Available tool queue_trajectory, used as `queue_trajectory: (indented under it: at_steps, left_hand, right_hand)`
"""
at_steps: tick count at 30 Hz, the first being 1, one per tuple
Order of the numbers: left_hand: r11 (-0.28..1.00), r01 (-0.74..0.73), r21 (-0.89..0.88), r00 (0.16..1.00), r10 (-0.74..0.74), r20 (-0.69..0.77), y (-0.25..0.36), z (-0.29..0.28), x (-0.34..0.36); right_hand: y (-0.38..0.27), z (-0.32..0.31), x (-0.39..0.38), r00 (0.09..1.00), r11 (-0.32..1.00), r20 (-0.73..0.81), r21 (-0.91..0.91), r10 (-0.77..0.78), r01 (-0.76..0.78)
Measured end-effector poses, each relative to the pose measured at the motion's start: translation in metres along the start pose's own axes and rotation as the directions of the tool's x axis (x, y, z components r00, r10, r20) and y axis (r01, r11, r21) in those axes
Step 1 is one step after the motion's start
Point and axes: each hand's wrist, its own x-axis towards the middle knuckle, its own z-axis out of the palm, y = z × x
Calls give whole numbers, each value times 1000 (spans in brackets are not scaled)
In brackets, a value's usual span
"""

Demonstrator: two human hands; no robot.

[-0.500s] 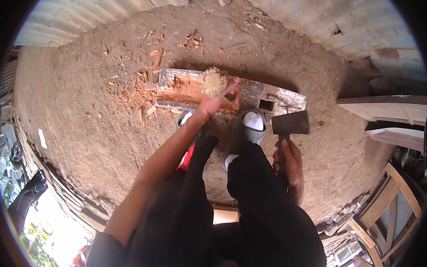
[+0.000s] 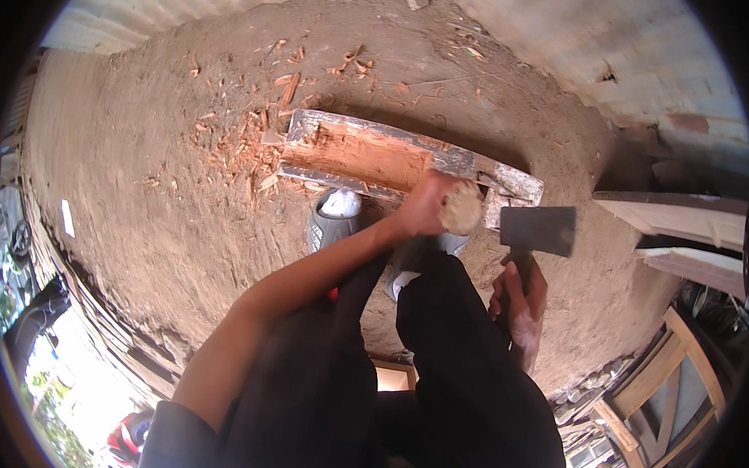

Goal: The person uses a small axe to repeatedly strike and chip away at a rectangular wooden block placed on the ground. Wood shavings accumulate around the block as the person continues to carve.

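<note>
On the dirt (image 2: 121,167), the hollowed beam (image 2: 371,130) shows more of its orange trough (image 2: 365,156) now! My left hand (image 2: 428,201) has swung right, wrapped round a frayed pale-topped tool (image 2: 463,209), while my right hand (image 2: 521,298) grips a dark-headed tool (image 2: 538,230).

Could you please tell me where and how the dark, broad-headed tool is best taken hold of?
Probably by the handle of the broad-headed tool, coming from the person's near side, slightly right. The slim handle runs from the wide, rectangular head back toward the person, and the right hand grips it there.
</note>
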Motion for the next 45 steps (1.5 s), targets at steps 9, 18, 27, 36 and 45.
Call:
queue_trajectory:
  at_steps: [9, 18, 27, 36, 45]
  left_hand:
    - [985, -62, 158, 998, 57, 34, 13, 11, 5]
    - [997, -44, 71, 995, 50, -89, 24, 2, 1]
    - [996, -49, 80, 991, 58, -120, 7, 2, -2]
    - [990, 77, 120, 992, -64, -112, 15, 3, -4]
    - [999, -35, 12, 994, 36, -107, 20, 4, -2]
  right_hand:
    - [8, -11, -26, 837, 857, -189, -89, -514, 507]
    - [21, -35, -26, 797, 679, -5, -526, -604, 512]
    - [-66, -32, -61, 639, 671, -288, -18, -714, 741]
    - [-27, -14, -6, 784, 393, 253, -754, -567, 527]
    - [-91, 11, -53, 676, 706, -203, -215, -708, 675]
